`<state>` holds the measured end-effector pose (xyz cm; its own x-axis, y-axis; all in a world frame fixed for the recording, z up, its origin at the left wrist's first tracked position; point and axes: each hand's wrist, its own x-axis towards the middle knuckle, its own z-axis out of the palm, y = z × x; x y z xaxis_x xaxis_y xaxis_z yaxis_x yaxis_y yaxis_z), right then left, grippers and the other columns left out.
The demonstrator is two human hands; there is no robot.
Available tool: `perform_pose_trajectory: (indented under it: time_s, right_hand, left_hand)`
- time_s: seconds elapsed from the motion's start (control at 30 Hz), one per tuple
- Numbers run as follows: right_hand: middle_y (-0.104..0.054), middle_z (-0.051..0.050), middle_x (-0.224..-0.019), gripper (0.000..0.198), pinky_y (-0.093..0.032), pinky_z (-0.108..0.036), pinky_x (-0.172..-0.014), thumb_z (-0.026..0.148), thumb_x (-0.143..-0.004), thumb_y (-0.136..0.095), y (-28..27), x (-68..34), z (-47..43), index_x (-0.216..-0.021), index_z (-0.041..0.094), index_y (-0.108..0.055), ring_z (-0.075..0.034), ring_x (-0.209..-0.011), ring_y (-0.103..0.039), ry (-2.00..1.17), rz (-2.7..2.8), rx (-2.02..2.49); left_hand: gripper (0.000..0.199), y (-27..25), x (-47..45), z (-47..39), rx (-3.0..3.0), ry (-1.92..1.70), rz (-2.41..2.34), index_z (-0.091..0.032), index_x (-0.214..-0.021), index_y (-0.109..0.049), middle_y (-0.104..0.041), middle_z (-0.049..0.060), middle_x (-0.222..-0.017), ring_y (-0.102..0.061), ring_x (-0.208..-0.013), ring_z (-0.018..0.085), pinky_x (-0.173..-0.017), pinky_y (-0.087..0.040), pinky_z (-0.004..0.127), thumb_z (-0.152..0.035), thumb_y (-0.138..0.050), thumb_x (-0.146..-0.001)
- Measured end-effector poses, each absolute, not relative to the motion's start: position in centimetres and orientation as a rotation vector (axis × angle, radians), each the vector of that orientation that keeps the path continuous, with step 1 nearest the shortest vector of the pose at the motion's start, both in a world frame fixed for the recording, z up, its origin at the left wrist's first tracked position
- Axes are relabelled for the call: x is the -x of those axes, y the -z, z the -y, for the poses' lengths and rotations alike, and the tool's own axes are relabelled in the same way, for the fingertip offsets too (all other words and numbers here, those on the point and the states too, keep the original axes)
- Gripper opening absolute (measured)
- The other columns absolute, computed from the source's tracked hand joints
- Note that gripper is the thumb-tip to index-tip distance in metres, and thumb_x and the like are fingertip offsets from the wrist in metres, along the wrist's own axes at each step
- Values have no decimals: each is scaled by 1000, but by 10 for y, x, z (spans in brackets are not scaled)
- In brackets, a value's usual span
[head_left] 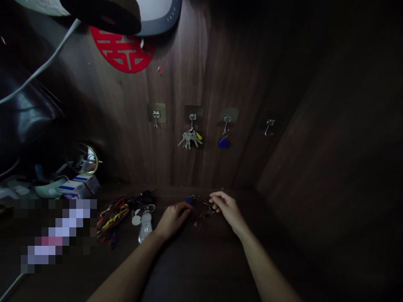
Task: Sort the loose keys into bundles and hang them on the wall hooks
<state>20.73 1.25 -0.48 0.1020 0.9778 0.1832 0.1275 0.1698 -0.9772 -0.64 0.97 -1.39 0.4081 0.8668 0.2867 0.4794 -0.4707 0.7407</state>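
Note:
My right hand (224,206) is closed in a pinch on a small bunch of keys (208,204), just above the dark wooden surface. Opposite it, my left hand (176,216) rests low with its fingers curled in. A blue key fob (189,201) with a small metal ring lies right by the left fingertips; whether they grip anything is hidden. Between the hands, some small dark reddish items (199,222) show only dimly. On the wall above, a bunch of keys (190,137) with a yellow tag hangs from one hook, and another blue fob (223,143) from its neighbour.
Two bare hooks, a left one (156,117) and a right one (269,127), flank the loaded ones. Left of my hands lie a silver bottle-shaped keyring (145,226), colourful cords (115,216), small boxes (80,186) and a round mirror (90,159). Caps (157,19) hang above.

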Motion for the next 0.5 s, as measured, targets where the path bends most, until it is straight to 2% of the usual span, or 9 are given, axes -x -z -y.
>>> perform_pose_trajectory:
  time_s: [0.17, 0.33, 0.5]
  right_hand:
    - [-63, 0, -68, 19, -40, -26, -61, 34, -78, -53, 10, -203, -7, -74, 20, -65, -16, -65, -57, -689, 1756, 1374]
    - [-61, -2, -74, 16, -38, -27, -63, 34, -77, -55, 7, -188, 0, -67, 23, -63, -18, -71, -57, -345, 1958, 1587]
    - [-60, -1, -73, 12, -39, -27, -66, 25, -74, -56, 10, -181, 0, -63, 23, -61, -17, -72, -57, -363, 1954, 1605]
  left_hand:
    - [23, 15, 8, -11, -2098, -895, -1164, -23, -92, -65, -70, 0, -94, -63, -89, 17, -80, -44, 23, -29, -44, -85]
    - [21, 16, 8, -12, -2092, -917, -1186, -24, -94, -64, -70, -1, -96, -63, -90, 17, -82, -44, 23, -28, -46, -84]
    - [23, 15, 9, -12, -2073, -939, -1212, -24, -95, -64, -69, -1, -95, -63, -89, 16, -82, -45, 23, -29, -44, -85]
